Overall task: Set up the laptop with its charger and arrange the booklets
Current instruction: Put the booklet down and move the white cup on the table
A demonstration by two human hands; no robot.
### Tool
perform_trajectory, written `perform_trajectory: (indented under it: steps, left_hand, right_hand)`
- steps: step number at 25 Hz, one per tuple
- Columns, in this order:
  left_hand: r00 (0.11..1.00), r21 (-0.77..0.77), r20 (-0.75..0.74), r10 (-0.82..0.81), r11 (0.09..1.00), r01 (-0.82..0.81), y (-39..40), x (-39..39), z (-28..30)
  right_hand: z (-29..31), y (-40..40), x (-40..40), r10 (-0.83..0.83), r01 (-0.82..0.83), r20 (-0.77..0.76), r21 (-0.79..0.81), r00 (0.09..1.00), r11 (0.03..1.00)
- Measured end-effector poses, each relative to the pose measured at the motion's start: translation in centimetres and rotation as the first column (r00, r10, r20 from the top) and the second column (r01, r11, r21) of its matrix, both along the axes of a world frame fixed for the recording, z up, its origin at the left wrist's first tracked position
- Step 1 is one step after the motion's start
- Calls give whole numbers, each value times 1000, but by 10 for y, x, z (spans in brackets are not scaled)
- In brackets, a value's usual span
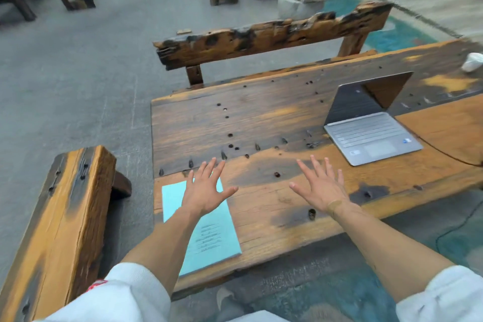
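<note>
Both arms are reaching forward, palms down, fingers spread: left hand (206,192) hovering over a blue booklet (209,232), right hand (322,187) above bare counter (261,117). Open laptop (371,136) sitting at two o'clock.

Between the blue booklet (209,232) at the table's (261,117) left end and the open laptop (371,136) on the right lies bare wood, wide enough for both hands. A bench (266,34) stands behind the table, another (60,219) beside its left end.
</note>
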State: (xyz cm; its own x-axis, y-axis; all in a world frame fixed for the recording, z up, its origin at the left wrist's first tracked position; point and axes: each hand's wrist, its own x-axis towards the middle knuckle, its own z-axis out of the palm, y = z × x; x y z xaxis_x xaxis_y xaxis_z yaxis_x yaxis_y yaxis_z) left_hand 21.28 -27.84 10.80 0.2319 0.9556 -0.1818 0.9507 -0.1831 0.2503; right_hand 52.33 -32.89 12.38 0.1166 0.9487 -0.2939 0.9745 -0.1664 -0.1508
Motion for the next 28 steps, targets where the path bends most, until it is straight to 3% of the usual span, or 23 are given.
perform_trajectory:
  steps: [11,20,28]
  left_hand:
    - [915,74,-3,-405,912,404,-56,236,28]
    - [680,63,-15,-733,678,733,-105,407,41]
    - [468,85,28,-883,469,879,-134,526,27]
  right_hand:
    - [29,-175,208,-415,408,36,121,909,905]
    - [21,-324,298,-756,752,-6,108,655,651]
    - [14,-397,335,-906,902,10,97,422,421]
